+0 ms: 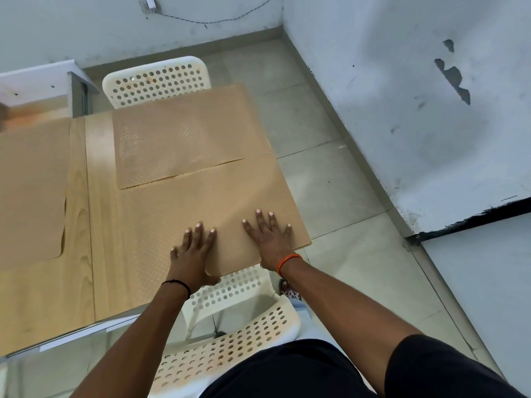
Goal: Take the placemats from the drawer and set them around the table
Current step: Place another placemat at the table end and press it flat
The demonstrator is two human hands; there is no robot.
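The pale wood-grain table (83, 225) is largely covered: a tan textured placemat (207, 202) lies at its near right corner, another (184, 133) at twelve o'clock from it, a third (31, 191) at nine o'clock. A bare strip of wood runs between them, free for passage. A white perforated plastic chair (230, 334) blocks the near edge at six o'clock; its twin (156, 81) stands at twelve. Open tiled floor (330, 173) lies at three o'clock, bounded by the scuffed grey wall (416, 110).

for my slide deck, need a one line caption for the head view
Both hands, left and right, press a tan textured placemat flat on the light wooden table.
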